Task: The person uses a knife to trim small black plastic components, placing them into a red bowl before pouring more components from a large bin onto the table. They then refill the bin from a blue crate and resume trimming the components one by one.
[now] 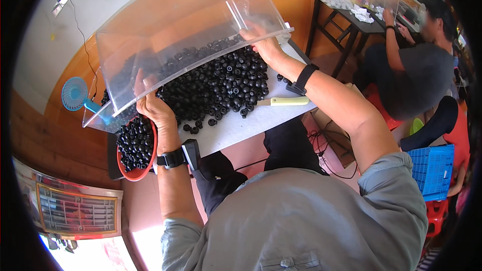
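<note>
Both my hands grip a large clear plastic box-shaped cover (186, 15), tilted over the far part of the white tabletop (216, 138). My left hand (156, 109) is closed on its near left edge, with fingers showing through the plastic. My right hand (267, 49) holds its right end in the same way. Below and in front of the cover lies a heap of small round black parts (228, 85); the far ones show only hazily through the plastic. A knife with a pale green handle (288, 101) lies right of the heap, its blade beside the parts.
An orange-red bowl (136, 174) full of black parts stands below my left hand. Left of it is a small blue fan (75, 93). At the back right a person (409, 73) works at a dark table (369, 26). A blue crate (431, 170) stands at far right.
</note>
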The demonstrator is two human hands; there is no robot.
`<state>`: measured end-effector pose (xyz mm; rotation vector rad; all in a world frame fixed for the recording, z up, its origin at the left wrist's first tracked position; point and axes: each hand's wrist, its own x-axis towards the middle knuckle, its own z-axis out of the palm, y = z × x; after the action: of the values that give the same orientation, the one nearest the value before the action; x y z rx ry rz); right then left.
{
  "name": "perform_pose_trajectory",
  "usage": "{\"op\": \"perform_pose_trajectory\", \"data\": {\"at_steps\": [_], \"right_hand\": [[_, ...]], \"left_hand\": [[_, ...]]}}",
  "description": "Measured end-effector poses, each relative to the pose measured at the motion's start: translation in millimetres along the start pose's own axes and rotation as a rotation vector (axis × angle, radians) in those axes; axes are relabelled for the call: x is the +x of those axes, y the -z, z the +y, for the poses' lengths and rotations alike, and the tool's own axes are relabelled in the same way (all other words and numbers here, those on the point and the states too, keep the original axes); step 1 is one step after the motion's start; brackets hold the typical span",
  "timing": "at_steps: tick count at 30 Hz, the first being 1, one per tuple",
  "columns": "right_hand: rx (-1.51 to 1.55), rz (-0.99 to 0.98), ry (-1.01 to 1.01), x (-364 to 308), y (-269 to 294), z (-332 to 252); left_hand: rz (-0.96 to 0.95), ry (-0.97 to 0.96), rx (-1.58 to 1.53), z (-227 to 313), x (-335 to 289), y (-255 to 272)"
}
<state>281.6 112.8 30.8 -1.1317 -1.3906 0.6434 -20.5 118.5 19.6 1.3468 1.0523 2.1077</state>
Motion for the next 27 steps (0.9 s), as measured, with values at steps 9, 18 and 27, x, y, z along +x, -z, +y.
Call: {"op": "perform_pose_trajectory", "data": {"at_steps": [9,18,27], "right_hand": [[0.045,0.060,-0.023,5,3,7],[0.063,0.178,0.046,7,2,11],[0.194,0.120,0.014,-1,-1,-6]], "left_hand": [[-0.012,-0.028,-0.033,1,-1,-2],[-0.062,-0.011,-0.029,7,-2,1],[-0.063,-0.103,0.004,9,-3,2]]}}
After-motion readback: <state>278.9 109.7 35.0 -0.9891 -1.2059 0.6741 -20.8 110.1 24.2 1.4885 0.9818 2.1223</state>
